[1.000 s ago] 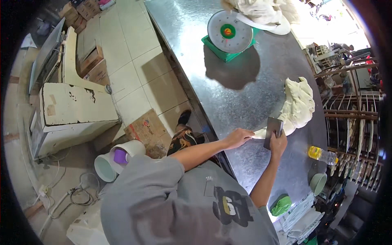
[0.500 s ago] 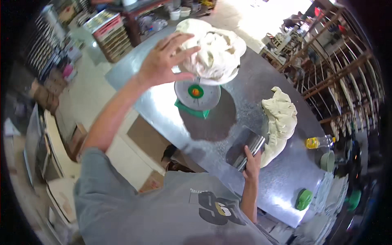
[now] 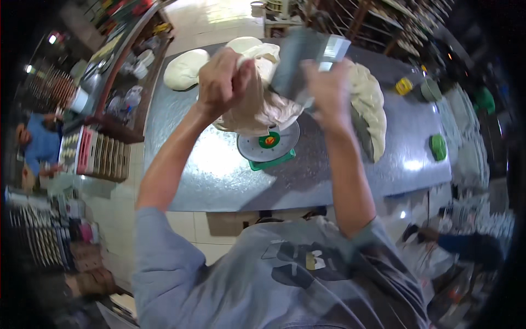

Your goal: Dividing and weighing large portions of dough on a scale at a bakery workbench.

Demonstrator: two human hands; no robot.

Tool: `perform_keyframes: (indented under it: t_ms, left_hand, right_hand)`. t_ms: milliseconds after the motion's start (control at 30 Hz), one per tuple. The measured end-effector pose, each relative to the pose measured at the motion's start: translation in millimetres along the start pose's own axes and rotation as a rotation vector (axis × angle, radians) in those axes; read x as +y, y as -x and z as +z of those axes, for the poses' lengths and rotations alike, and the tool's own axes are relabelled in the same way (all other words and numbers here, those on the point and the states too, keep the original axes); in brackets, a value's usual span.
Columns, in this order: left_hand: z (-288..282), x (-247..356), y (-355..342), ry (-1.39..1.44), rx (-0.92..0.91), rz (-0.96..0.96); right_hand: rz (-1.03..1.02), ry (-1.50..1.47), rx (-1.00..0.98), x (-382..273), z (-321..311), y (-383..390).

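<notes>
- Head view: one left hand (image 3: 223, 81) is gripping dough (image 3: 246, 112) over one scale (image 3: 268, 141), upper centre.
- One right hand (image 3: 330, 92), blurring, is gripping one scraper (image 3: 293, 68).
- One lump (image 3: 186, 69) is lying upper left, one strip (image 3: 370, 104) upper right.

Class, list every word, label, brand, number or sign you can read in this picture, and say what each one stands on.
No text reads clearly enough to quote.
Grey shirt: chest print, too blurred and creased to make out a word.
Scale dial: markings too small to read.
Yellow label: too small and blurred.
Scraper: motion-blurred; no lettering can be made out.
</notes>
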State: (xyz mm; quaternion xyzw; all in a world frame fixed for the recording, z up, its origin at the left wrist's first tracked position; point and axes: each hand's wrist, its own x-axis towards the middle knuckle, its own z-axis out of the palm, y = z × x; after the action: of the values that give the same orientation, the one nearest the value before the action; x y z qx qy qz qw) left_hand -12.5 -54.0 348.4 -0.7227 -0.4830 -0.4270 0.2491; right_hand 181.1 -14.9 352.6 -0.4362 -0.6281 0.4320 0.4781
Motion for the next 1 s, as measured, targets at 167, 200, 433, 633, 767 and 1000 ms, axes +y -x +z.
perform_keyframes:
  t_ms: [167,200,433,633,767,1000]
  left_hand:
    - [-11.9,-4.3,-8.1,0.241,0.267,-0.297]
    - [-16.1,-7.7,-10.2,0.355,0.260,-0.380]
    - [-42.5,-31.3,-53.3,0.397,0.376,-0.600]
    - [-68.2,-32.1,-101.9,0.104,0.504,-0.732]
    - [-77.8,-145.6,-88.3,0.140,0.441,-1.015]
    - [-437.0,-394.3,134.6,0.192,-0.172,-0.899]
  right_hand:
    - [0.017,0.040,-0.114,-9.3,-10.5,32.4]
    - [0.066,-0.029,-0.164,-12.0,-12.3,38.7]
    - [-0.299,0.290,-0.222,-5.4,23.3,77.0]
    - [0.076,0.256,-0.759,-32.3,65.6,91.6]
    - [-0.045,0.061,-0.745,19.0,-2.1,75.5]
    - [0.296,0.145,-0.247,123.6,-177.7,93.4]
